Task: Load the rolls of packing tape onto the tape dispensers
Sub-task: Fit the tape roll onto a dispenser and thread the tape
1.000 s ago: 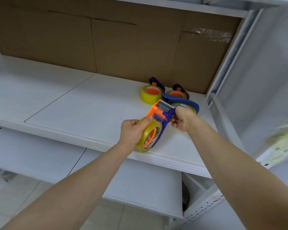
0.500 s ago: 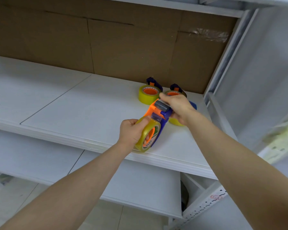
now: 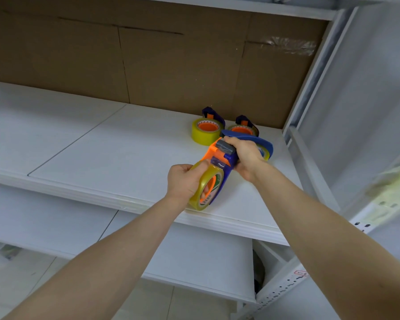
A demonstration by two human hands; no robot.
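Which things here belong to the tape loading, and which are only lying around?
Job: held dispenser; roll on it; left hand; right hand; back-left dispenser; back-right dispenser; blue-handled dispenser.
Lying about: cardboard; lower shelf; tape scrap on the cardboard.

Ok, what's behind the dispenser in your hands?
A left loaded dispenser and a right loaded dispenser sit before the cardboard. Nearer lies a blue dispenser, its roll largely hidden by the right hand.
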